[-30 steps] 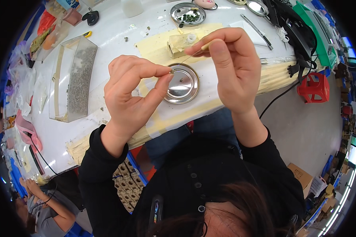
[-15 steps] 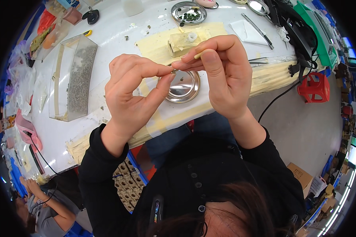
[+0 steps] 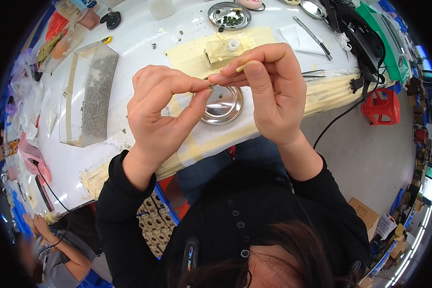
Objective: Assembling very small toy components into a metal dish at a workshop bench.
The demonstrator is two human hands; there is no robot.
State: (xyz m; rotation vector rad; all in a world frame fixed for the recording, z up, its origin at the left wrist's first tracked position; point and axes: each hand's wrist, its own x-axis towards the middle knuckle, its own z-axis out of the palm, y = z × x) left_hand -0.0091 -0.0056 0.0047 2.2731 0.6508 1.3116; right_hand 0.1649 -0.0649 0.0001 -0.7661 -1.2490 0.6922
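My left hand [image 3: 161, 110] pinches a tiny dark metallic piece [image 3: 211, 87] between thumb and forefinger. The piece is too small for me to tell its kind. In my right hand [image 3: 276, 93] a short cream-coloured stick [image 3: 241, 67] is held between thumb and forefinger. The other right fingertips reach over to the tiny piece, at or very near it. Below the joined fingertips sits a round shiny metal dish [image 3: 224, 110], partly covered by my hands, with a small dark bit in it.
Behind my hands stands a tape-covered block [image 3: 216, 54] with a small white cup [image 3: 233, 45]. A metal dish of dark green pieces [image 3: 230, 20] lies farther back. At left is a clear box of grey granules [image 3: 98, 91]; at right, tweezers [image 3: 312, 37] on white paper. A co-worker [image 3: 65, 254] sits lower left.
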